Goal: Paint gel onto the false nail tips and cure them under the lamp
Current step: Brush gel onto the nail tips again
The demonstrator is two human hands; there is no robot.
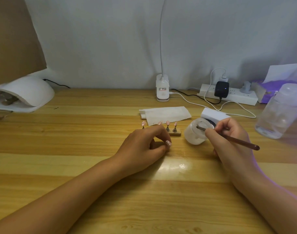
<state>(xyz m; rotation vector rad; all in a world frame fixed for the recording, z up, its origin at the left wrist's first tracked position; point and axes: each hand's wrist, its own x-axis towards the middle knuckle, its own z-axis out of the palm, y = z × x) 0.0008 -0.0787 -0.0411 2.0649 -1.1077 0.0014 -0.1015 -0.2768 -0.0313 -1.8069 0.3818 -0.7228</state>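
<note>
A: Four pink false nail tips point(167, 122) stand on small metal pegs on the little wooden block point(175, 133) at mid-table, and a fifth pink tip point(219, 143) is pinched on its peg between thumb and forefinger of the left hand point(144, 146); how far along would you call it?

B: Early to middle, I'd judge; the right hand point(228, 134) is closed around a slim brown-handled brush point(235, 140), whose tip sits inside the small white gel jar point(197, 132) tipped toward the person, so it looks like loading gel rather than painting

A: And the curing?

B: Not begun for these, as far as I can tell; the white dome-shaped curing lamp point(26, 93) sits well apart at the far left of the pale wooden table point(93, 166); something lies in its mouth, too blurred to name

A: Are the tips already coated?

B: They look glossy pink, but I cannot tell whether that is fresh gel; painting and curing seem left to do
</note>
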